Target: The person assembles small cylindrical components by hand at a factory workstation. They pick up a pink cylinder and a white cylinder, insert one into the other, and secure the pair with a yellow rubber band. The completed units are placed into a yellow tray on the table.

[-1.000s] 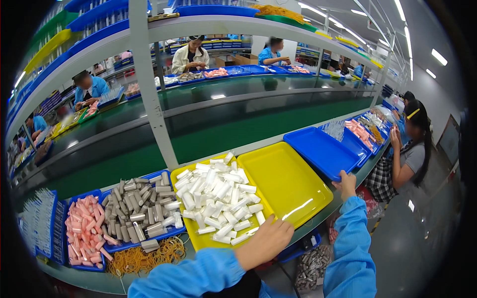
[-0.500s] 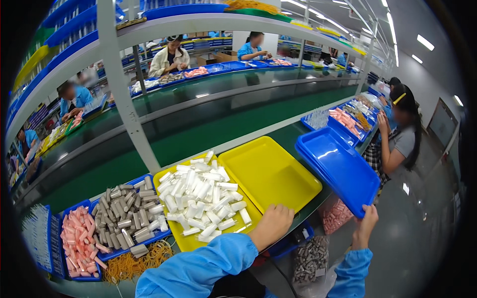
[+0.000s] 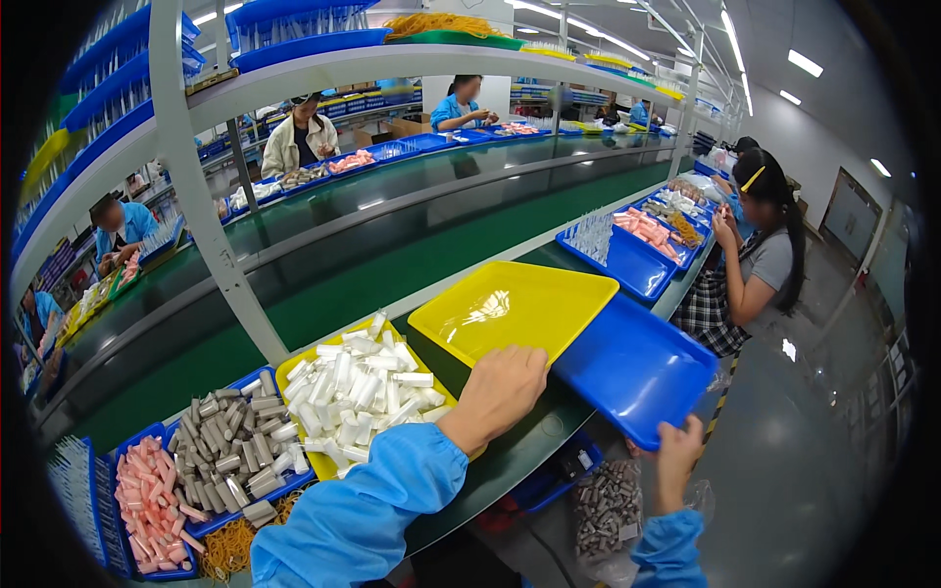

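Observation:
My left hand (image 3: pixel 502 390) is closed on the near edge of an empty yellow tray (image 3: pixel 510 309), which is tilted above the green bench. At the right, my right hand (image 3: pixel 678 453) grips the near corner of an empty blue tray (image 3: pixel 637 367). The blue tray's left side lies under the yellow tray's right edge. Beside my left forearm stands another yellow tray (image 3: pixel 286 370), heaped with white cylindrical pieces (image 3: pixel 363 387). Further left are grey cylindrical pieces (image 3: pixel 230 446) and pink ones (image 3: pixel 147 500) in blue trays.
Yellow rubber-band-like loops (image 3: pixel 227 549) lie at the bench's near left. A white post (image 3: pixel 211 216) and shelf rail rise ahead. Bags of grey pieces (image 3: pixel 608 505) sit below the bench. A co-worker (image 3: pixel 765 245) sits at the right, beside trays of parts (image 3: pixel 647 230).
My left hand has lifted and tilted the empty yellow tray off the bench. The blue tray has moved left and down, in under the yellow tray's edge. The view has shifted right.

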The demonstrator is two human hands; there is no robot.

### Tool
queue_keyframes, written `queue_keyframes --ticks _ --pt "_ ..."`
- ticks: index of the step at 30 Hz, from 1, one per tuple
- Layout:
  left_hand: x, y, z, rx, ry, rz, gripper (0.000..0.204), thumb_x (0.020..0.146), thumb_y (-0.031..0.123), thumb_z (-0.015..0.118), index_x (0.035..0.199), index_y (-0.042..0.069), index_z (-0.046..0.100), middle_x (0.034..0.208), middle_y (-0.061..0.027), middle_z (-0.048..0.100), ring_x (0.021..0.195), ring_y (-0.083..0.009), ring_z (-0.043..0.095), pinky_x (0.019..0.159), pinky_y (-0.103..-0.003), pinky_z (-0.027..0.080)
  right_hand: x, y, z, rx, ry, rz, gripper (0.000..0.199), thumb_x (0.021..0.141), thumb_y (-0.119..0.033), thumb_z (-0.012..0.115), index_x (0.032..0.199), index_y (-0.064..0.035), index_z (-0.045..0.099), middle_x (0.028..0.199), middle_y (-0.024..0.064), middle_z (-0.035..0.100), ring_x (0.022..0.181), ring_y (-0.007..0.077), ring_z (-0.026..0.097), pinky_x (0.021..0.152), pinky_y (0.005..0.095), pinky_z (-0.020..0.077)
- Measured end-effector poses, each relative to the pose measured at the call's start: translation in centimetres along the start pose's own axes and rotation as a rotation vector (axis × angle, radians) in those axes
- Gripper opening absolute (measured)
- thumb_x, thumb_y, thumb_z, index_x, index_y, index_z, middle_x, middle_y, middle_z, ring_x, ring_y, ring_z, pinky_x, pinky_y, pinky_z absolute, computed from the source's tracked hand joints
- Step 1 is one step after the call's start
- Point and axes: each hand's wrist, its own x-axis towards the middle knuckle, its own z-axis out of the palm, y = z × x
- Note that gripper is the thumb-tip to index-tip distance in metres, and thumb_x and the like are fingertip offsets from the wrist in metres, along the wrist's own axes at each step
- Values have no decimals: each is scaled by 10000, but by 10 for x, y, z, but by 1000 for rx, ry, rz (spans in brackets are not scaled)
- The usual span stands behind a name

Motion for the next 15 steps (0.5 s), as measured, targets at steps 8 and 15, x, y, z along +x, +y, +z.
queue_keyframes --ticks 8,15 --pt "0 -10 28 -79 -145 140 292 940 320 611 875 40 562 812 -154 618 796 -351 623 710 -457 488 -21 14 143 71 -511 99 488 980 -107 567 1383 40 335 951 179 678 723 218 700 584 319 611" --pt "-22 -31 32 -2 -390 -24 444 925 475 615 929 31 608 900 -180 649 874 -373 633 784 -475 496 9 5 126 -387 -440 -368 250 955 -250 593 1034 -37 697 941 125 717 729 248 682 679 376 526"
